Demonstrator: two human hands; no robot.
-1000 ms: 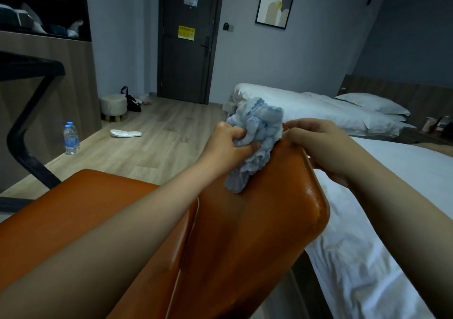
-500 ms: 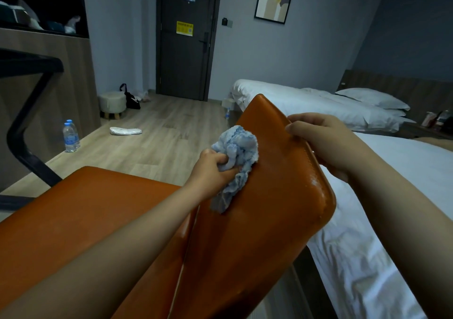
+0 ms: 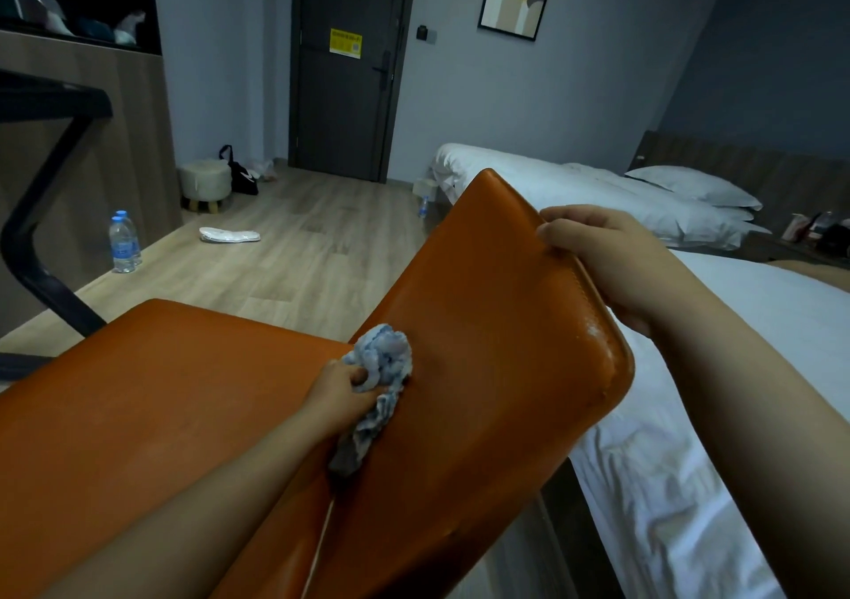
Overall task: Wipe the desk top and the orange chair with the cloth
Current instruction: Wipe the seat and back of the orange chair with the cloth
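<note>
The orange chair (image 3: 496, 322) fills the lower middle of the view, its padded backrest slanting up to the right and its seat spreading left. My left hand (image 3: 340, 391) grips a bunched light blue cloth (image 3: 379, 382) and presses it against the lower part of the backrest, close to where it meets the seat. My right hand (image 3: 607, 258) holds the top right edge of the backrest, fingers curled over the rim. The dark desk (image 3: 50, 101) shows only as an edge and black leg at the far left.
A bed with white sheets (image 3: 690, 437) lies close on the right, a second bed (image 3: 575, 189) behind it. On the wooden floor stand water bottles (image 3: 123, 244), a small round stool (image 3: 205, 184), a black bag and a white slipper (image 3: 229, 234). A dark door is at the back.
My left hand has dragged the cloth down the backrest from its top edge to near the seat. My right hand kept its hold on the backrest's top edge.
</note>
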